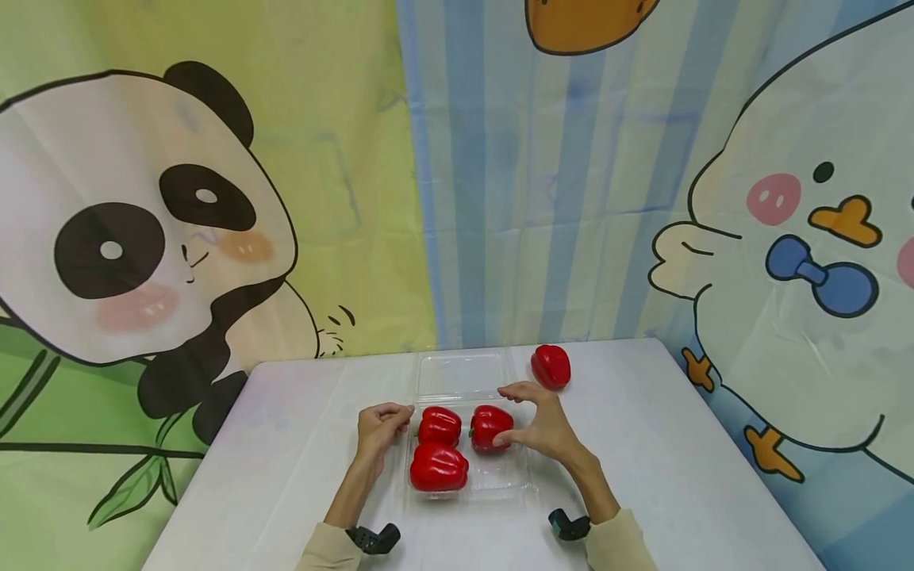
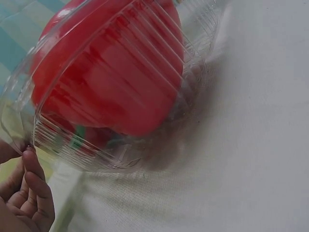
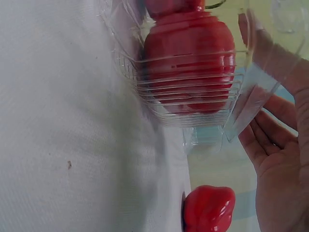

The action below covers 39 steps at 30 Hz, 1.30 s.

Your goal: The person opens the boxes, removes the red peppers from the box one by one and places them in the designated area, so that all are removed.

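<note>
A clear plastic box [image 1: 500, 477] stands on the table with three red bell peppers inside. The front-left bell pepper [image 1: 439, 468] lies on its side; behind it is another bell pepper [image 1: 439, 427], and a third bell pepper [image 1: 489, 427] sits at the right. With thumb and fingertips, my left hand [image 1: 382, 432] pinches the box's left rim, as the left wrist view shows. My right hand [image 1: 544, 424] is spread wide at the right side, its thumb overlapping the third pepper in the head view. Its other fingers reach outside the box wall [image 3: 246, 108].
The box's clear lid [image 1: 460, 374] lies folded back behind it. One more red bell pepper [image 1: 551, 367] rests on the white table [image 1: 286, 444] near the back edge, behind my right hand. A cartoon-printed curtain [image 1: 493, 198] hangs behind the table.
</note>
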Tool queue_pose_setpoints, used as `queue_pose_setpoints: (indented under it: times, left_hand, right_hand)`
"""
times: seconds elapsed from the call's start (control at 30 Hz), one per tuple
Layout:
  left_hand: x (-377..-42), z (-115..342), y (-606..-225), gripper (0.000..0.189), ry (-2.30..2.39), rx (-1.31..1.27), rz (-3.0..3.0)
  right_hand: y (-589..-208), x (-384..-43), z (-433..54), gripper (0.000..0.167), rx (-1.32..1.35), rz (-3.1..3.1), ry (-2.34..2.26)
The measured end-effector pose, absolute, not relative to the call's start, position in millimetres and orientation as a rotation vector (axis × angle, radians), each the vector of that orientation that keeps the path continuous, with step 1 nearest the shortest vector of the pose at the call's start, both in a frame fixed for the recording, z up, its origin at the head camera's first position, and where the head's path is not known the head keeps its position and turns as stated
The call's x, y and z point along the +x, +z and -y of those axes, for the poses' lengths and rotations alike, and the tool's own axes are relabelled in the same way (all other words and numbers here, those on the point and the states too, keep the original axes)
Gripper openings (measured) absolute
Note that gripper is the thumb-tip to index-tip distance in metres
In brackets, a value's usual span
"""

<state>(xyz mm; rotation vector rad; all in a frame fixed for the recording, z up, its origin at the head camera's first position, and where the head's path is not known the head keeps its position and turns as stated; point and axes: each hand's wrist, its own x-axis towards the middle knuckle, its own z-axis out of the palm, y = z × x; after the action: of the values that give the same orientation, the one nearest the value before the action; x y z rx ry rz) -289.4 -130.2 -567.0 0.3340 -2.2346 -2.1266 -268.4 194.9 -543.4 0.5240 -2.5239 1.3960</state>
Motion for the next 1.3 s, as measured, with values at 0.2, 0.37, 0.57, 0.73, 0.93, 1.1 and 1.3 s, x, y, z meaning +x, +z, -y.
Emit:
queue_pose_setpoints:
  times: [0.2,0.37,0.57,0.73,0.93,1.1,1.3]
  left_hand:
    - [-289.8,130.4,-565.4,0.020,-2.132,0.315,2.222]
    - [-291.7,130.1,-565.3,0.019,-2.138,0.315,2.215]
    - [-291.1,129.6,-565.9,0.021,-2.132,0.314,2.223]
    - [-291.2,129.9,-565.8,0.019,-2.126,0.310,2.223]
    - [-290.1,130.1,-565.9,0.017,-2.123,0.301,2.232]
    - [-289.5,130.0,-566.0,0.021,-2.131,0.322,2.228]
    - [-289.8,129.6,-565.9,0.021,-2.129,0.330,2.229]
  right_hand:
    - [-543.1,-267.0,-192.5,0.072,0.536,2.556,1.345]
    - [-542.9,-267.9,-191.1,0.072,0.590,2.532,1.320]
    - [-544.6,-268.8,-191.1,0.073,0.626,2.546,1.298]
    - [-546.5,-268.2,-190.8,0.074,0.629,2.571,1.271]
    - [-546.5,-266.2,-188.7,0.073,0.621,2.623,1.244]
    - [-546.1,-264.1,-186.8,0.074,0.609,2.659,1.215]
    - [-547.0,-263.0,-185.4,0.075,0.612,2.669,1.153]
